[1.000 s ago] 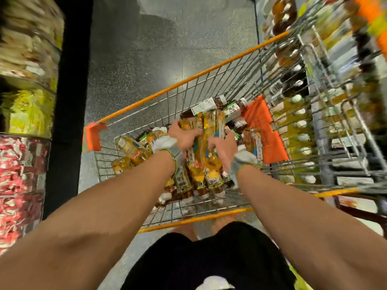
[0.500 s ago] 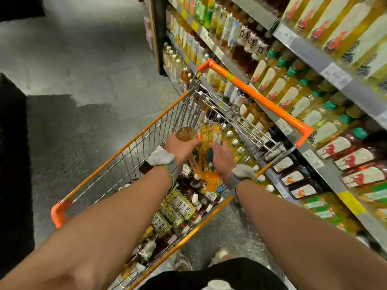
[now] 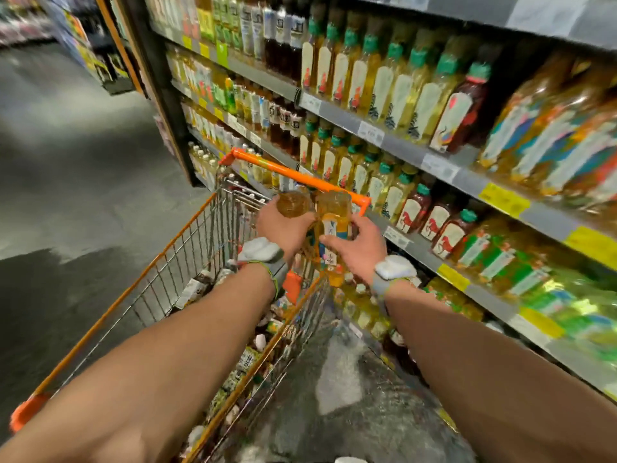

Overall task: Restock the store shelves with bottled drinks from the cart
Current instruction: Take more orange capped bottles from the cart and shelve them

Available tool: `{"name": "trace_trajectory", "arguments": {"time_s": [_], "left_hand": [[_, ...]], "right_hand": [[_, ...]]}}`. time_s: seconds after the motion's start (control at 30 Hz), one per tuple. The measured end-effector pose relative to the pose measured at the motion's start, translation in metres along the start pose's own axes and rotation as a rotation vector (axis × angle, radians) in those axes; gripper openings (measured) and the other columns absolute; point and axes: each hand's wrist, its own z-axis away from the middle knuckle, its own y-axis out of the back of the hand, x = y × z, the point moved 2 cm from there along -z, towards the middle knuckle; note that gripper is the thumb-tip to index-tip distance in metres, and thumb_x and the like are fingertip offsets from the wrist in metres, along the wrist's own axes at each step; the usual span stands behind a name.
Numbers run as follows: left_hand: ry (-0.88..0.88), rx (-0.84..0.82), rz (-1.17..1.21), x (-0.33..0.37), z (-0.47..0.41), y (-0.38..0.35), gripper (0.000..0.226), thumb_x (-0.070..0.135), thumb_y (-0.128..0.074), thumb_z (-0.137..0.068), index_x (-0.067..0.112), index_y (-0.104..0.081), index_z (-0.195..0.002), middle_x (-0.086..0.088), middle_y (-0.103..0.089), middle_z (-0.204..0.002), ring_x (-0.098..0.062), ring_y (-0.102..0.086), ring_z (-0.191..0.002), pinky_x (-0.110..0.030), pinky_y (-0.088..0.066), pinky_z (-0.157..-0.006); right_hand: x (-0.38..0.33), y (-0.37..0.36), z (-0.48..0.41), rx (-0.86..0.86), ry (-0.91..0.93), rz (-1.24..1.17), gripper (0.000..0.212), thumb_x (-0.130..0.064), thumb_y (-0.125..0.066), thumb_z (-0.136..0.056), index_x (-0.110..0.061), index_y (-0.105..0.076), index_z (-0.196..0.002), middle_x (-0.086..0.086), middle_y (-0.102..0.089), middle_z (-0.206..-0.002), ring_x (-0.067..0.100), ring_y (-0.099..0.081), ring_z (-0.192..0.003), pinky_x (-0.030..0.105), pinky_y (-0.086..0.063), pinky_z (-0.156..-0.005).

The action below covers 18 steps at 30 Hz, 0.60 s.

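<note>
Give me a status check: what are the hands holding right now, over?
Left hand grips amber bottle, right hand grips yellow bottle. Both held over cart, not yet shelved. Cart's orange bar sits between bottles and shelves.

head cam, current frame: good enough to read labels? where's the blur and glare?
Head view: motion blur smears the shelf bottles at the right edge, so those labels are unreadable. Head view: the centre is sharper, with the left hand and right hand gripping the held bottles. Head view: the wide-angle lens bows the shelf rails. Head view: there is a glare patch on the floor beside the cart.
</note>
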Motion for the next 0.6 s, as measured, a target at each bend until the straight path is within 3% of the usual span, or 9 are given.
{"name": "trace_trajectory", "arguments": {"time_s": [0.03,0.1,0.13,0.2,0.27,0.3,0.43,0.5,0.6], "left_hand": [[-0.021,-0.008,-0.026,0.008,0.007,-0.008,0.072,0.057,-0.072,-0.054,0.025,-0.070,-0.119,0.003,-0.073,-0.112,-0.022,-0.067,-0.104,-0.035,-0.056,-0.087],[-0.064,-0.028,-0.021,0.022,0.023,-0.022,0.083,0.064,-0.066,-0.051,0.026,-0.064,-0.125,0.006,-0.071,-0.114,-0.020,-0.066,-0.105,-0.031,-0.054,-0.087],[-0.084,-0.043,-0.002,0.029,0.032,-0.028,0.080,0.067,-0.065,-0.051,0.029,-0.062,-0.121,0.015,-0.070,-0.104,-0.017,-0.065,-0.098,-0.022,-0.051,-0.078],[-0.142,-0.079,-0.005,0.039,0.049,-0.039,0.077,0.071,-0.063,-0.052,0.037,-0.057,-0.120,0.028,-0.060,-0.087,-0.011,-0.060,-0.086,-0.009,-0.038,-0.066],[-0.158,-0.116,-0.046,0.048,0.059,-0.052,0.089,0.074,-0.062,-0.054,0.034,-0.053,-0.133,0.018,-0.068,-0.106,-0.018,-0.063,-0.098,-0.017,-0.041,-0.076],[-0.145,-0.133,-0.054,0.051,0.062,-0.059,0.093,0.074,-0.062,-0.054,0.033,-0.052,-0.136,0.011,-0.069,-0.115,-0.022,-0.064,-0.107,-0.023,-0.042,-0.082],[-0.129,-0.264,0.105,0.066,0.075,-0.079,0.070,0.051,-0.076,-0.053,0.038,-0.055,-0.119,0.015,-0.066,-0.098,-0.023,-0.067,-0.098,-0.019,-0.049,-0.075],[-0.134,-0.397,0.275,0.068,0.077,-0.086,0.066,0.032,-0.083,-0.054,0.038,-0.056,-0.114,-0.002,-0.072,-0.103,-0.034,-0.071,-0.097,-0.038,-0.061,-0.080],[-0.051,-0.551,0.485,0.071,0.080,-0.094,0.062,0.021,-0.085,-0.058,0.038,-0.057,-0.110,-0.014,-0.070,-0.111,-0.040,-0.071,-0.101,-0.057,-0.060,-0.088]], "right_hand": [[0.003,0.012,0.003,0.025,0.005,0.027,0.071,-0.062,-0.079,-0.069,-0.032,-0.061,-0.131,-0.009,-0.064,-0.129,0.007,-0.064,-0.110,0.021,-0.055,-0.078],[0.009,0.034,0.008,0.067,0.000,0.049,0.084,-0.061,-0.078,-0.071,-0.025,-0.053,-0.143,-0.004,-0.059,-0.141,0.019,-0.057,-0.127,0.040,-0.051,-0.101],[0.012,0.044,0.014,0.078,-0.016,0.034,0.087,-0.059,-0.078,-0.073,-0.024,-0.048,-0.147,-0.003,-0.057,-0.144,0.022,-0.059,-0.126,0.046,-0.051,-0.102],[0.016,0.061,0.023,0.081,-0.057,-0.077,0.084,-0.049,-0.079,-0.080,-0.026,-0.040,-0.151,-0.003,-0.052,-0.147,0.023,-0.071,-0.103,0.052,-0.059,-0.085],[0.021,0.076,0.030,0.082,-0.113,-0.211,0.080,-0.036,-0.079,-0.085,-0.027,-0.036,-0.152,-0.006,-0.048,-0.146,0.017,-0.075,-0.078,0.051,-0.063,-0.065],[0.023,0.082,0.032,0.089,-0.133,-0.256,0.079,-0.030,-0.079,-0.087,-0.025,-0.035,-0.152,-0.004,-0.048,-0.146,0.017,-0.074,-0.077,0.049,-0.063,-0.063],[0.028,0.108,0.047,0.130,-0.135,-0.406,0.064,-0.009,-0.074,-0.090,-0.020,-0.041,-0.143,-0.005,-0.062,-0.116,0.022,-0.065,-0.073,0.038,-0.058,-0.061],[0.030,0.119,0.050,0.171,-0.083,-0.441,0.056,-0.001,-0.073,-0.087,-0.018,-0.050,-0.135,-0.007,-0.067,-0.105,0.018,-0.068,-0.078,0.033,-0.059,-0.065],[0.029,0.131,0.050,0.283,-0.055,-0.374,0.058,0.007,-0.073,-0.077,-0.027,-0.060,-0.122,-0.011,-0.067,-0.105,0.006,-0.068,-0.085,0.020,-0.059,-0.065]]}}
